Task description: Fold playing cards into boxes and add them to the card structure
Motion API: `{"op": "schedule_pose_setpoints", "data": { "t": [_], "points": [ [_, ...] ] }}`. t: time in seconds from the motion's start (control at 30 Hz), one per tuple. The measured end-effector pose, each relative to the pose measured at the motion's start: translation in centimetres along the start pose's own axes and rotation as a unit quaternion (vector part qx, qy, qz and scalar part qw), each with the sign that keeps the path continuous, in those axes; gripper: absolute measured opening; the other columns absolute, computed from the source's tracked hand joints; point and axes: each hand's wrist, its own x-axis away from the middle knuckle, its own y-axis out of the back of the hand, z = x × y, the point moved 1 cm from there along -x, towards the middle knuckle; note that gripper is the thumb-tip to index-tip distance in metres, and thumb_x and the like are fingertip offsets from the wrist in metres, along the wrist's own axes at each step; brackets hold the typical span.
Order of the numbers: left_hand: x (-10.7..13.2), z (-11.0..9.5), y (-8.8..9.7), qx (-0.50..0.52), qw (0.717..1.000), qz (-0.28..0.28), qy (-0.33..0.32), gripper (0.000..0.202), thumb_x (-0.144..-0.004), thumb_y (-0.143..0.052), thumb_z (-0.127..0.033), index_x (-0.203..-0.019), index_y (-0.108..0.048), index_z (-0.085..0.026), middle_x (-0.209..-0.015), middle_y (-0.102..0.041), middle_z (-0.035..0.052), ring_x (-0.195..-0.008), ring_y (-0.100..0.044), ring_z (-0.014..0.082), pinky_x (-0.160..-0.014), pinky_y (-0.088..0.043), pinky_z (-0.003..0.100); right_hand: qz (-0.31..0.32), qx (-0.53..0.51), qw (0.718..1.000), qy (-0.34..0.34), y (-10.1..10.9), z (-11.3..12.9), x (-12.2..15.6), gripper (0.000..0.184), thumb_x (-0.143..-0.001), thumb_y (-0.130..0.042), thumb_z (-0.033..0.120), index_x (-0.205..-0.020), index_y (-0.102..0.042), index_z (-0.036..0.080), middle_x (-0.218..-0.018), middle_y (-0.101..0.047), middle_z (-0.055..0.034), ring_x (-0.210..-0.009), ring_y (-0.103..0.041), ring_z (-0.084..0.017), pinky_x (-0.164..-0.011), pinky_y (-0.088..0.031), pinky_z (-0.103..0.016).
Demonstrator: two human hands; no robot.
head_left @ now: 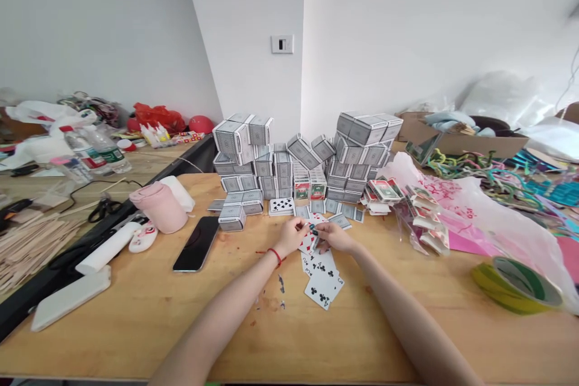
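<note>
Across the wooden table (136,325), the wall of grey-backed card bundles (283,169) stands just beyond the fingers. Here's the left hand (292,236), there's the right hand (335,236), fingertips meeting, thumbs and forefingers nearly closed in a pinch. Nearer the body, loose club cards (322,287) lie overlapping. And between the hands, the red-pipped card (308,243): gripped, it seems, neither hand clearly nearer, long axis pointing roughly away from the body, partly covered by fingers.
</note>
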Motion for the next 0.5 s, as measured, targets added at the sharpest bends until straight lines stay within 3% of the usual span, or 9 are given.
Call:
{"op": "schedule_pose_setpoints", "data": {
  "t": [0.2, 0.5],
  "points": [
    [0.1, 0.2, -0.1, 0.017, 1.0, -0.005, -0.009, 0.014, -0.068, -0.054, -0.025, -0.059, -0.053, -0.015, -0.057, -0.052, -0.0021, -0.055, -0.045, 0.0093, -0.054, -0.036, 0.021, 0.005, 0.001, 1.0, -0.003, -0.1, -0.4, 0.0, 0.03, -0.069, -0.059, 0.044, -0.072, -0.055, 0.015, -0.054, -0.06, 0.0, -0.05, -0.062, -0.014, -0.043, -0.05, -0.021],
    [-0.2, -0.4, -0.2, 0.038, 0.999, -0.005, 0.003, 0.013, -0.066, -0.055, -0.022, -0.054, -0.054, -0.015, -0.057, -0.052, -0.0014, -0.057, -0.047, 0.0106, -0.054, -0.037, 0.021, -0.096, -0.006, 0.994, 0.043, -0.8, -1.4, 0.6, 0.033, -0.071, -0.055, 0.047, -0.081, -0.057, 0.015, -0.055, -0.059, 0.0018, -0.044, -0.059, -0.012, -0.044, -0.047, -0.022]
  ]
}}
